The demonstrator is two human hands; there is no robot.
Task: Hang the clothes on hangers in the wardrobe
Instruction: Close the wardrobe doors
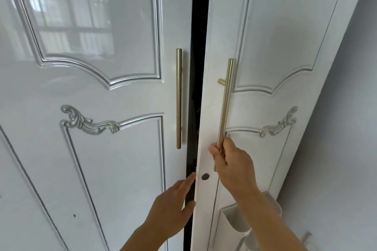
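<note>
Hands (230,161) grip right door handle (225,106), door edge (196,189).

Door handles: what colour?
Brushed gold or brass, both the left handle and the right handle, on white doors. Head view, the only one.

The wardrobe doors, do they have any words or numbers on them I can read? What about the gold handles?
None: no words, numbers or labels show anywhere.
Left door: only carved swirls and a window's reflection.
Right door: a carved swirl and a small round keyhole, no writing.
Gold handles: plain metal; the right hand grips the right one.
White holder low on the right door: no print visible.
</note>
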